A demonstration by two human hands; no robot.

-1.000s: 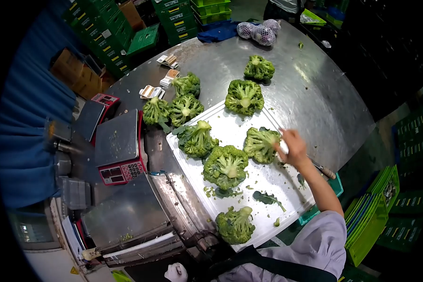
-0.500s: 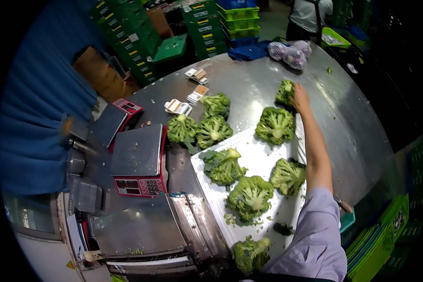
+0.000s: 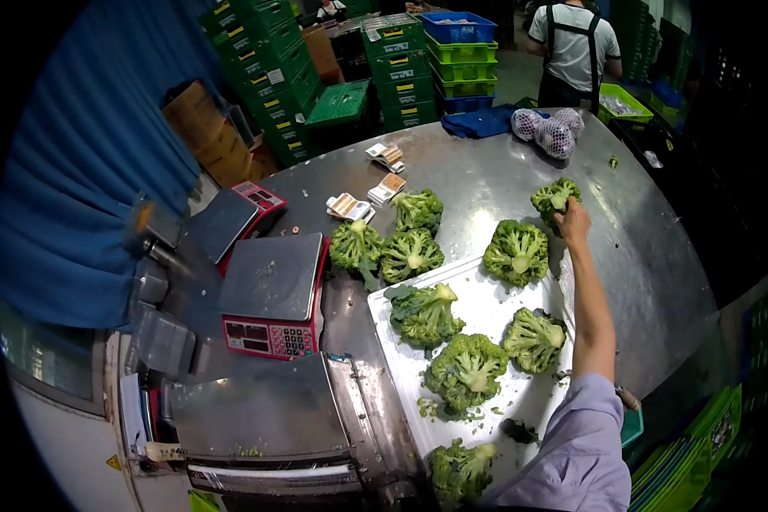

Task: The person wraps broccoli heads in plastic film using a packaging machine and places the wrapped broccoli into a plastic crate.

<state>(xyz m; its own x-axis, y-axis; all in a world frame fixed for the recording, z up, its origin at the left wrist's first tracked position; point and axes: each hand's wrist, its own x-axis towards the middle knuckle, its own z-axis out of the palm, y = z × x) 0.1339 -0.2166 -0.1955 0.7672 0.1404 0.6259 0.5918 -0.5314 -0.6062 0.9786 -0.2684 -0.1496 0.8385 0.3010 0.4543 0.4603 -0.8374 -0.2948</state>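
My right hand [image 3: 573,224] reaches past the far end of a white tray [image 3: 384,328], its fingers closed around a small broccoli head [image 3: 553,195]. Just below it, a larger broccoli crown [image 3: 515,253] rests at the tray's far edge. More broccoli lies in the tray: one [image 3: 425,316] on the left, one [image 3: 535,340] on the right, a big one [image 3: 467,372] in the middle and another [image 3: 461,469] nearest me. Left of the tray, several broccoli heads [image 3: 411,255] sit on the metal table. My left hand is out of view.
Two red scales with grey plates, one near [image 3: 269,282] and one farther [image 3: 222,224], stand at left. Label rolls [image 3: 350,207], netted purple produce [image 3: 555,136] and a blue cloth [image 3: 478,121] lie on the table [image 3: 648,247]. Green crates [image 3: 260,77] and a person [image 3: 576,51] are beyond.
The view has tilted up and shifted, so the scene sits lower and further right. My right hand still grips the small broccoli head, which now shows more fully.
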